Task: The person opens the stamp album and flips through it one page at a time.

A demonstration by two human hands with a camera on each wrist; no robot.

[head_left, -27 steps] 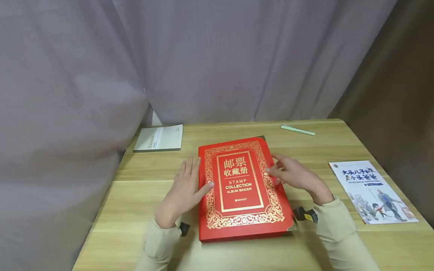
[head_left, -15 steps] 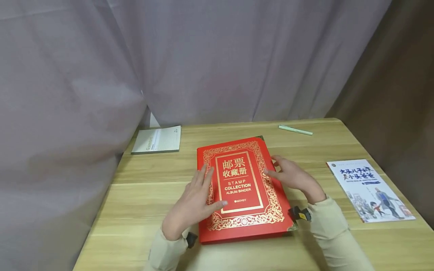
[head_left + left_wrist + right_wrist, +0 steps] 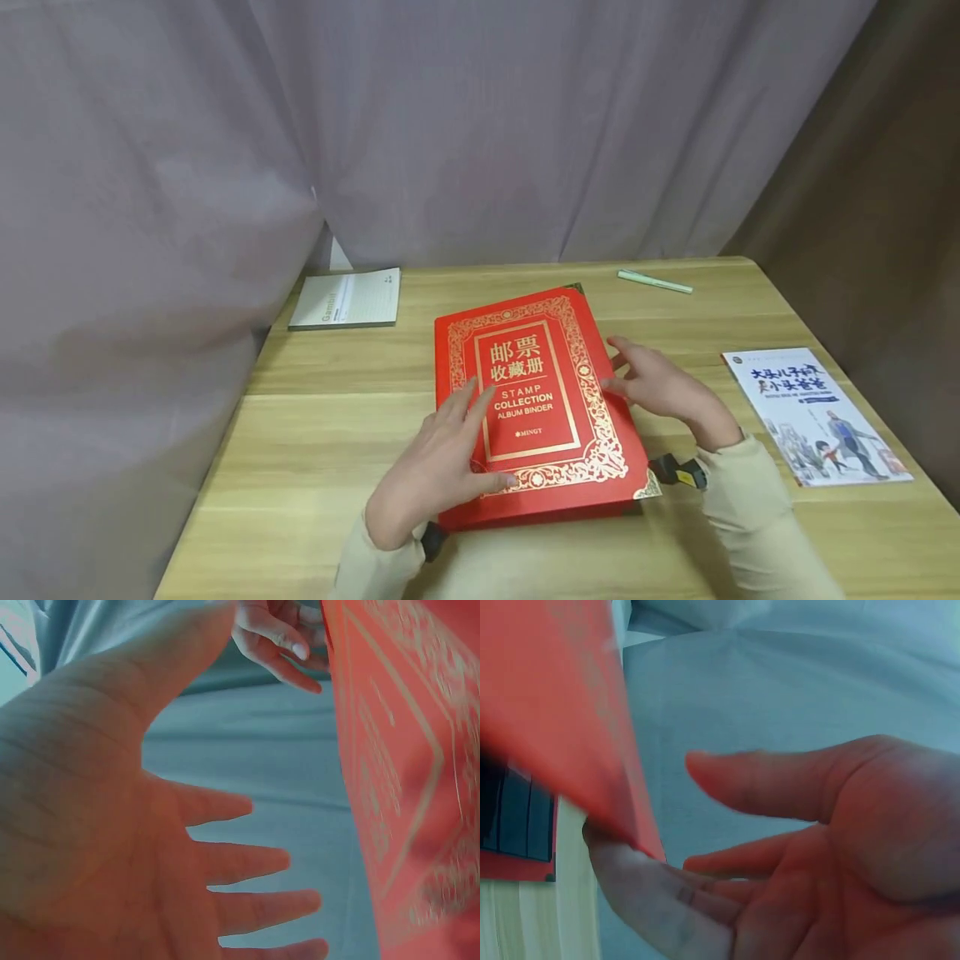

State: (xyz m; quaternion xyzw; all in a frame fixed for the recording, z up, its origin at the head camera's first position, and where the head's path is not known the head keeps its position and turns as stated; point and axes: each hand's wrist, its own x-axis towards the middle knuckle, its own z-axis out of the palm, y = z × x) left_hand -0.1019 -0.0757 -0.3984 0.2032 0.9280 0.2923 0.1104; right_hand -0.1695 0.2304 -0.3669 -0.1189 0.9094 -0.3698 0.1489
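Note:
A red stamp album (image 3: 536, 417) with gold lettering and a gold border lies on the table, its front cover tilted up along the right side. My left hand (image 3: 427, 475) hovers over the cover's lower left, fingers spread; the left wrist view shows a gap between the palm and the cover. At the right edge, my right hand (image 3: 667, 387) has a finger under the raised cover (image 3: 562, 727), its thumb apart from it. Dark pages (image 3: 517, 810) show beneath the cover in the right wrist view.
A pale notebook (image 3: 347, 298) lies at the table's back left. A light green pen (image 3: 655, 282) is at the back right. On the right sits a white picture book (image 3: 817, 417). Grey curtains (image 3: 465, 133) hang behind the wooden table (image 3: 300, 467).
My left hand has moved right and nearer me, from the album's left edge to over its cover. The cover's right side has risen, and my right thumb has come off its top.

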